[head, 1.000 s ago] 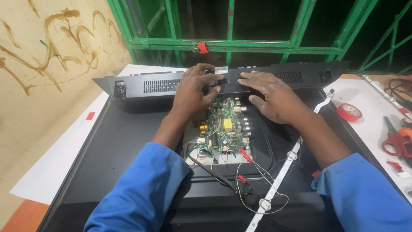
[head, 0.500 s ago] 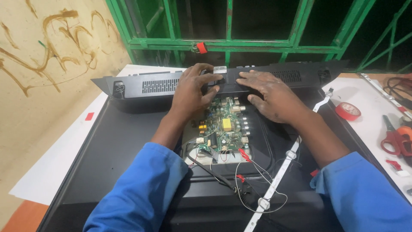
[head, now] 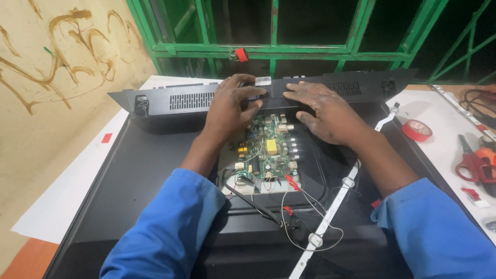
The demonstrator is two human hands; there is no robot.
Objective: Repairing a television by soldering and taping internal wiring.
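Note:
A black television (head: 129,170) lies back-side up on the table. A green circuit board (head: 266,150) sits in an open recess at its middle, with thin wires (head: 305,206) trailing toward me. A long black plastic cover (head: 170,101) with vent slots stands tilted along the far edge. My left hand (head: 230,106) rests on the cover's lower edge just above the board, fingers curled against it. My right hand (head: 323,111) lies flat on the cover beside it, fingers spread. A white LED strip (head: 336,201) runs diagonally over the back, right of the board.
A red tape roll (head: 417,130), red-handled cutters (head: 473,163) and a black cable (head: 478,101) lie on the white surface at the right. A green metal window frame (head: 274,49) stands behind the table. A yellow wall (head: 57,77) is at the left.

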